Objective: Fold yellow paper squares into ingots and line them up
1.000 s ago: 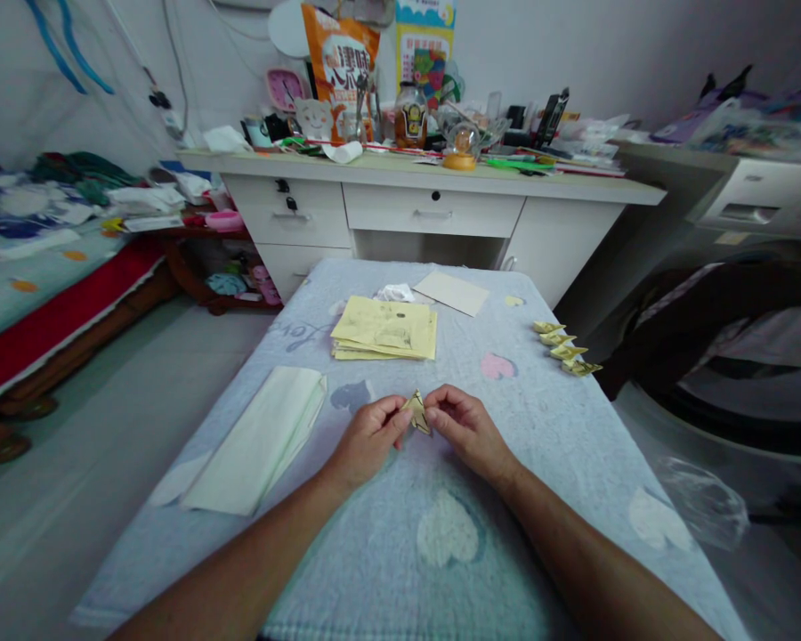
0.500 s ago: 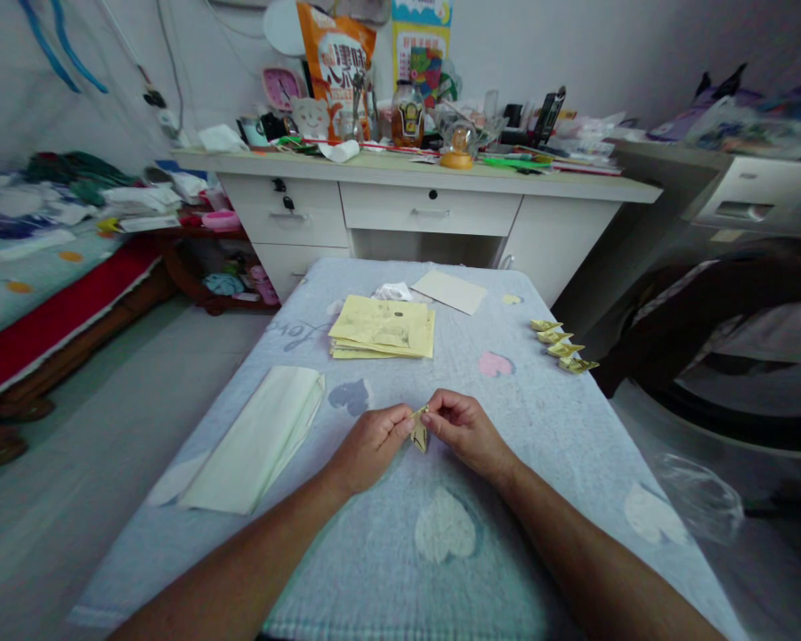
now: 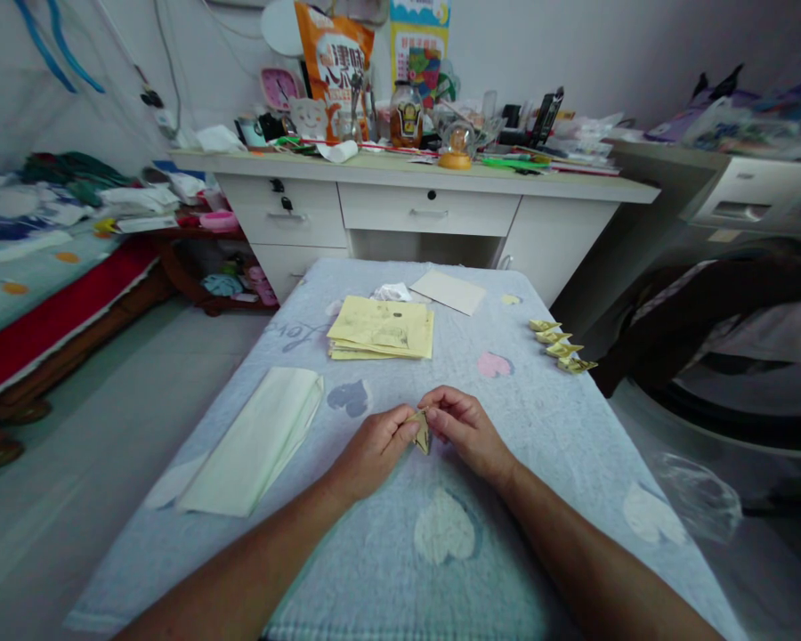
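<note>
Between my hands, just above the cloth-covered table, is a small folded piece of yellow paper [image 3: 422, 434] with dark marks, its point hanging down. My left hand [image 3: 376, 447] pinches its left side between thumb and fingers. At its upper right edge, my right hand [image 3: 464, 429] has thumb and fingertips closed on the paper. Beyond them lies a stack of yellow printed paper sheets [image 3: 380, 328]. Several folded yellow paper pieces [image 3: 558, 338] stand in a row along the table's right edge.
A folded pale green cloth or paper [image 3: 257, 441] lies on the left of the table [image 3: 374, 570]. A beige card [image 3: 449, 291] and a crumpled white tissue [image 3: 392, 292] lie at the back. Behind stands a cluttered white desk [image 3: 433, 200]; a washing machine [image 3: 748, 200] is at right.
The folded paper has turned slightly in my fingers, showing a plainer face. My right fingers have shifted a little along its upper edge.
</note>
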Demonstrator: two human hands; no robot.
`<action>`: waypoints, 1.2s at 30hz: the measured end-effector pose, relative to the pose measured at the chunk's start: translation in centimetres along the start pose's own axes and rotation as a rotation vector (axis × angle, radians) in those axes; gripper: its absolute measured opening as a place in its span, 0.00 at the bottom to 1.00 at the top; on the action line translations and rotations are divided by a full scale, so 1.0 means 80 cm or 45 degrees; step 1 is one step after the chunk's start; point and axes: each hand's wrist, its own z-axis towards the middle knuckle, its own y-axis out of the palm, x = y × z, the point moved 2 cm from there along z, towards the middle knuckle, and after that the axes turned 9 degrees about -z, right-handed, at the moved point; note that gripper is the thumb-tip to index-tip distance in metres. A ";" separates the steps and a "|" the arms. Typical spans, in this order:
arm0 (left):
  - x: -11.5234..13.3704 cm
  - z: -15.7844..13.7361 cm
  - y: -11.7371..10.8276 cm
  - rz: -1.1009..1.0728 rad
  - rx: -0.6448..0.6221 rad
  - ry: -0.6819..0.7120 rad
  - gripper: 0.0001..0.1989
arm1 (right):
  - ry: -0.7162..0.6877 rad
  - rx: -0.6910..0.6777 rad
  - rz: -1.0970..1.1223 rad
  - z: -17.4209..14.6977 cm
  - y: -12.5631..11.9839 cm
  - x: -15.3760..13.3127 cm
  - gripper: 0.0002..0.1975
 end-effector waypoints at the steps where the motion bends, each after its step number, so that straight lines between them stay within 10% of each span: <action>1: 0.000 0.000 0.000 -0.005 -0.015 0.003 0.15 | 0.011 -0.015 0.025 0.000 -0.001 -0.001 0.13; 36: -0.003 0.001 0.000 -0.073 -0.044 -0.041 0.17 | 0.035 -0.048 0.041 -0.001 -0.002 -0.001 0.15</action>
